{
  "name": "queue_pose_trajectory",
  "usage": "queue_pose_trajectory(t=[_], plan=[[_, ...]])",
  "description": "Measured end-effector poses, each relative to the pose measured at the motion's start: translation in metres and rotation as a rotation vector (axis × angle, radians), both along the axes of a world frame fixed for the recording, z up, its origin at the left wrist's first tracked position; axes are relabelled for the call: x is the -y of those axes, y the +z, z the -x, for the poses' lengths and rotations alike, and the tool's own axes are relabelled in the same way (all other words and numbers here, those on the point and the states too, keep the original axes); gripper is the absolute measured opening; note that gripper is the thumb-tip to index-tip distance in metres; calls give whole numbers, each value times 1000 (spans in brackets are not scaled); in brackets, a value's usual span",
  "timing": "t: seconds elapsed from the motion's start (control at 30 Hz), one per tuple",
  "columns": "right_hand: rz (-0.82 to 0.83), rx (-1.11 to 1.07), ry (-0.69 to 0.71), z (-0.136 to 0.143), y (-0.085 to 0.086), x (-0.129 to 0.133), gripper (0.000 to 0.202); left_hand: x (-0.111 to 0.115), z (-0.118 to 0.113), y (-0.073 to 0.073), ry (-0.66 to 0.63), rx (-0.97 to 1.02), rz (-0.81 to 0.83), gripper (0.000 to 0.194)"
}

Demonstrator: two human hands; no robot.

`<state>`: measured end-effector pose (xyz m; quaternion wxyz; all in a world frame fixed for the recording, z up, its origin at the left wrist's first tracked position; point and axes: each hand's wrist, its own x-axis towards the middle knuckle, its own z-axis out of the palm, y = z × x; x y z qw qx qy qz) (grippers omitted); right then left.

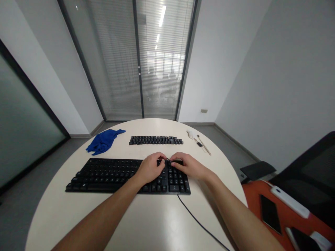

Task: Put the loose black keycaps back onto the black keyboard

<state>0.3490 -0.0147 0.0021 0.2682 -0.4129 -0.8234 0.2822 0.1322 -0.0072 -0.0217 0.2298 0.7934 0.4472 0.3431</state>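
Note:
A black keyboard (110, 174) lies on the round table, its black cable (199, 223) running from the near edge toward the lower right. My left hand (151, 167) rests over the keyboard's right part, thumb and fingers curled together near the far edge. Facing it, my right hand (187, 165) is bent over the number pad with thumb and forefinger drawn in. A thin dark piece shows between the fingertips, too small to name. Beyond the hands, loose black keycaps (156, 140) stand in rows.
A crumpled blue cloth (103, 141) lies at the table's far left. At the far right are a thin stick-like brush (205, 146), a white wad (190, 134) and a small black piece (199, 144). An orange chair seat at right holds a phone (270, 213) and a white power strip (290, 201).

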Motion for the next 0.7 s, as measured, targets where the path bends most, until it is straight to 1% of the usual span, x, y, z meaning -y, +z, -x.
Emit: queue_pose_trajectory(t=[0.1, 0.2, 0.3, 0.53, 0.7], plan=[[-38, 14, 49, -1, -1, -1, 16, 2, 0, 1, -27, 25, -34, 14], [-105, 64, 61, -2, -1, -2, 16, 4, 0, 1, -74, 49, -71, 15], [-141, 107, 58, -3, -2, -2, 17, 5, 0, 1, -106, 56, -73, 16], [-156, 151, 35, 0, -3, -1, 18, 2, 0, -1, -115, 38, -61, 15], [-132, 104, 51, -2, -4, -3, 21, 5, 0, 0, -137, -66, -138, 11]])
